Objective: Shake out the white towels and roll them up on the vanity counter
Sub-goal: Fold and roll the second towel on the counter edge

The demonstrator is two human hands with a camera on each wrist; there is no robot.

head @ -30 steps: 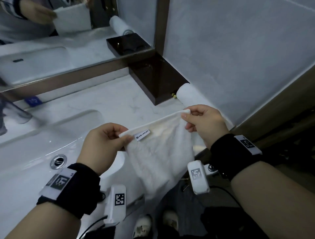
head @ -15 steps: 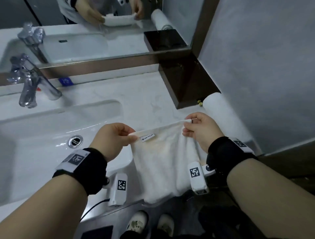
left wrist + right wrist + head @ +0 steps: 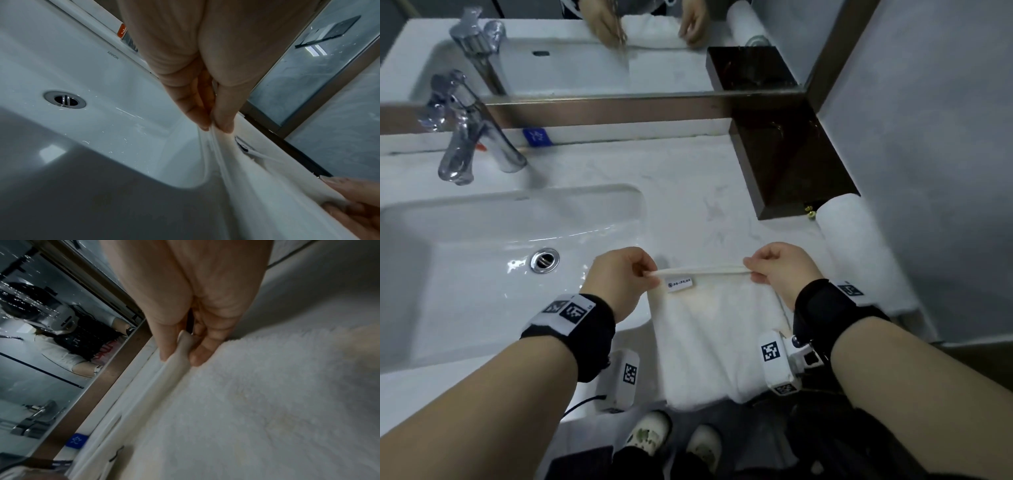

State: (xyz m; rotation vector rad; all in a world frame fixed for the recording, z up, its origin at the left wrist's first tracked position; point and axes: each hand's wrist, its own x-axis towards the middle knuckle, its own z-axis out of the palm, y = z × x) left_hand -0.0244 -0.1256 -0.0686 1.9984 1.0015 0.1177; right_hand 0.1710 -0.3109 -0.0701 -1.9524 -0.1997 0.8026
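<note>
White towel [image 3: 715,342] with yellowish stain, white marble-veined counter [image 3: 688,192], dark brown box [image 3: 787,164], black wristbands [image 3: 822,308]

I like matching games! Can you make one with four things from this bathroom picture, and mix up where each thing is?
Things:
1. white towel
2. rolled towel
3. faucet
4. drain

Places:
A. in the bottom of the sink
B. behind the sink, by the mirror
C. pinched by both hands at its top edge
D. on the counter by the right wall

Pairs: 1-C, 2-D, 3-B, 4-A
</note>
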